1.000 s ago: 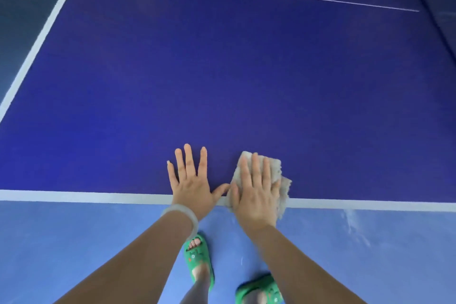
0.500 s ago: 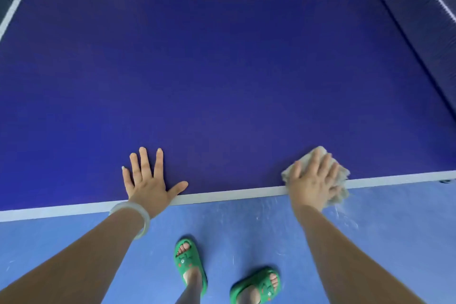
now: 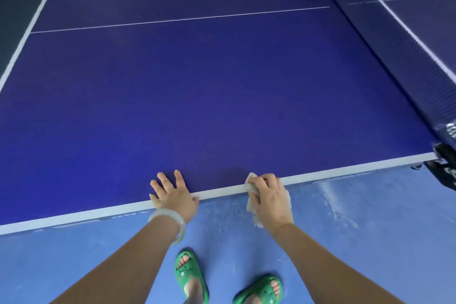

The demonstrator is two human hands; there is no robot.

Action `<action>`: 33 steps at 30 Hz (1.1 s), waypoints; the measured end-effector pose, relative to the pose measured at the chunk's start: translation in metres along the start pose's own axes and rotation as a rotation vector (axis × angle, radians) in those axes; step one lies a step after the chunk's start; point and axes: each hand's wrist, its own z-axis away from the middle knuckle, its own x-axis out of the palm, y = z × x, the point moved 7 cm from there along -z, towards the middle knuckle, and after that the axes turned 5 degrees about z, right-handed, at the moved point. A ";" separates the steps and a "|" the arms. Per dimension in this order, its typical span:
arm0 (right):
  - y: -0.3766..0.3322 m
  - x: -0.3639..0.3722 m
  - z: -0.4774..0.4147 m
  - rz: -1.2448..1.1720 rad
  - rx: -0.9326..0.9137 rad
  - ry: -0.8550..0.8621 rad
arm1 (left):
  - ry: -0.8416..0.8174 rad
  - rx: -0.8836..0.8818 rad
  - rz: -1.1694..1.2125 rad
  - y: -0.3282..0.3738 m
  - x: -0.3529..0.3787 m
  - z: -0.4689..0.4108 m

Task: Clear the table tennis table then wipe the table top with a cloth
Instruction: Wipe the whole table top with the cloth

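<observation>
Cloth pulled back to the near rim of the table top.

The pale cloth [image 3: 251,205] now drapes over the white edge line instead of lying flat on the blue surface as half a second ago. The right hand [image 3: 269,198] has curled its fingers round it at the rim. The left hand [image 3: 174,195] stays flat, fingers spread, its palm now at the edge of the table top [image 3: 197,94]. The hands sit closer together than before. The net [image 3: 394,44] shows further along at right, with green sandals [image 3: 190,276] on the blue floor [image 3: 357,242].
</observation>
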 end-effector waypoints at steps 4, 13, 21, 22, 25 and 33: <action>0.062 -0.025 0.031 -0.266 0.174 -0.019 | 0.008 0.201 -0.066 0.059 0.006 0.031; 0.198 -0.086 0.094 -0.271 0.414 -0.004 | -0.110 0.599 0.015 0.215 0.031 0.108; 0.306 -0.125 0.165 -0.265 0.582 0.037 | -0.188 0.796 -0.078 0.339 0.080 0.179; 0.319 -0.130 0.174 -0.266 0.609 0.048 | -0.208 0.831 -0.098 0.354 0.088 0.189; 0.357 -0.146 0.194 -0.269 0.689 0.088 | -0.247 0.922 -0.165 0.398 0.109 0.217; 0.466 -0.204 0.236 -0.279 0.920 0.191 | -0.351 1.164 -0.311 0.534 0.171 0.290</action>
